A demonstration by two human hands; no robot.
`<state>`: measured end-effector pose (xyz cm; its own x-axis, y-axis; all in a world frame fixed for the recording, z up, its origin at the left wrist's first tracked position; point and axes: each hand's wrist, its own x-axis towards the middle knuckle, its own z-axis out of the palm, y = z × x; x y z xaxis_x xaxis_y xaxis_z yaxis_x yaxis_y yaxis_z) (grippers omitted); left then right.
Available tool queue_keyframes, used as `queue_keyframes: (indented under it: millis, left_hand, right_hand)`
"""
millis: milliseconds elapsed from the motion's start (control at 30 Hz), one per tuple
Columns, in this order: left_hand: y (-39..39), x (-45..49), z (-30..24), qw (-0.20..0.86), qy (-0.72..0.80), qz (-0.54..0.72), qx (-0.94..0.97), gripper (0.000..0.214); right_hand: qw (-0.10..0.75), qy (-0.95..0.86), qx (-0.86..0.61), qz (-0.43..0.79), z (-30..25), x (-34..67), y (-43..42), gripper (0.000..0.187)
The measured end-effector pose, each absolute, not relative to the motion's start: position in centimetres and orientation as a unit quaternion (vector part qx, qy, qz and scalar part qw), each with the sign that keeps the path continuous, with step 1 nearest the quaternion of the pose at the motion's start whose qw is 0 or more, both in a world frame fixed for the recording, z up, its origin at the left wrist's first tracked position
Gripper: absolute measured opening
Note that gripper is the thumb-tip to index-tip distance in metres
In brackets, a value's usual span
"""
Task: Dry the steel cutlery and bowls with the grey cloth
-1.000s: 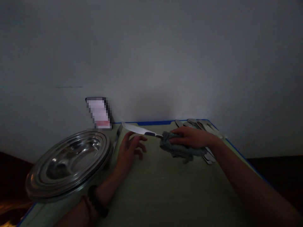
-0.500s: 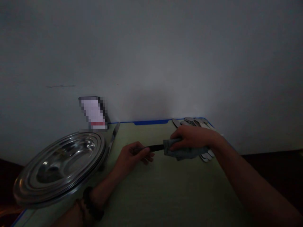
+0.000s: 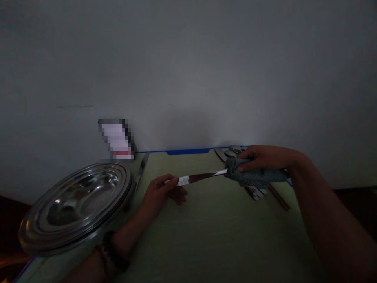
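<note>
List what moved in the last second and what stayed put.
The left hand, open on the table a second ago, now grips the left end of the knife. The right hand, clutching the grey cloth around the knife, slid right along it, toward the spoons. The steel plates, the second knife beside them and the spoons stayed put.

Very dim, murky, soft focus.

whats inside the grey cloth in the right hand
One end of the knife runs into the cloth; that end is covered. Spoons lie behind, partly hidden by the right hand.
</note>
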<state>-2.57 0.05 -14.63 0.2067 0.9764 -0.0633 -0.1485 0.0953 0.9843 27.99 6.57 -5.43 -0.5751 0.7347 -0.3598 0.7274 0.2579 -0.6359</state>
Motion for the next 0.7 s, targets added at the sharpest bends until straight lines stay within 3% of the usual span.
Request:
queue_keyframes:
  millis: [100,300,467,700]
  left_hand:
    - [0.2,-2.6,-15.0,0.638,0.427,0.452,0.455,0.023]
    - [-0.2,-2.0,-14.7,0.632,0.435,0.432,0.474,0.026]
    - [-0.3,-1.9,-14.2,0.631,0.423,0.475,0.445,0.023]
    - [0.5,-2.7,-14.3,0.626,0.426,0.508,0.411,0.025]
  right_hand:
    - [-0.01,-0.787,-0.471,0.399,-5.2,28.2,6.5,0.042]
    - [-0.058,-0.877,-0.393,0.27,-5.7,22.7,5.5,0.039]
    - [-0.011,-0.906,-0.349,0.239,-5.8,21.0,5.2,0.04]
    - [0.026,-0.842,-0.455,0.289,-4.1,26.2,5.9,0.044]
